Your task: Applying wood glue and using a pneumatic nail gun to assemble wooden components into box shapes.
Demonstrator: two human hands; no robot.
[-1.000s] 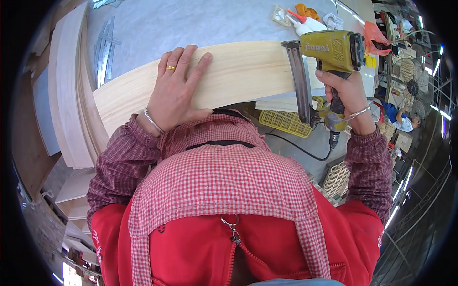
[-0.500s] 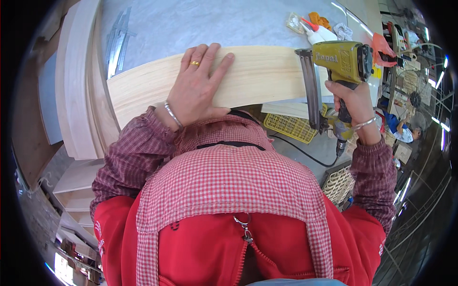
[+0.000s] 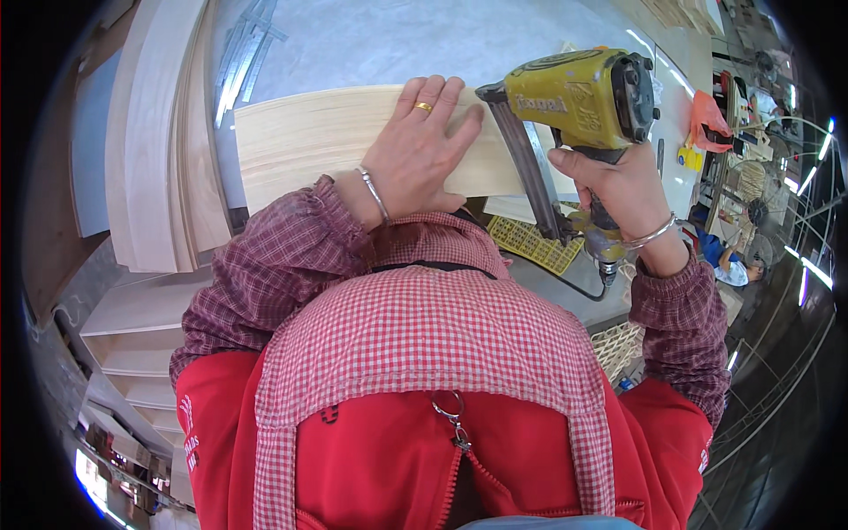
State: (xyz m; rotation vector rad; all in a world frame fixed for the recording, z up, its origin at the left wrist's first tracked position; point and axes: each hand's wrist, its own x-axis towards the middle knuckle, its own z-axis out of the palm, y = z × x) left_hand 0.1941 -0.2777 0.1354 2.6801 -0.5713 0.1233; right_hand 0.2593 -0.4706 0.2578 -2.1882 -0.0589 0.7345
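A pale wooden board [image 3: 309, 141] lies across the table in front of me. My left hand [image 3: 420, 150] rests palm down on it, fingers stretched out, the thumb near the board's front edge. My right hand [image 3: 623, 190] is wrapped round the grip of a yellow air nail gun [image 3: 574, 97]. The gun's nose and dark magazine stand over the board, just right of my left fingertips. From this angle I cannot tell whether the nose touches the wood. An air hose [image 3: 574, 284] runs from the base of its grip.
Strips of metal staples [image 3: 252, 53] lie on the grey tabletop [image 3: 380, 40] at the far left. Long planks [image 3: 163, 141] are stacked at the left, above wooden shelving [image 3: 132, 318]. A yellow plastic crate [image 3: 534, 245] sits below the table's edge. Another person [image 3: 731, 269] is off to the right.
The nail gun has come leftward over the board, closer to my left hand, and now hides the bottle and cloth behind it. My left hand has shifted right along the board.
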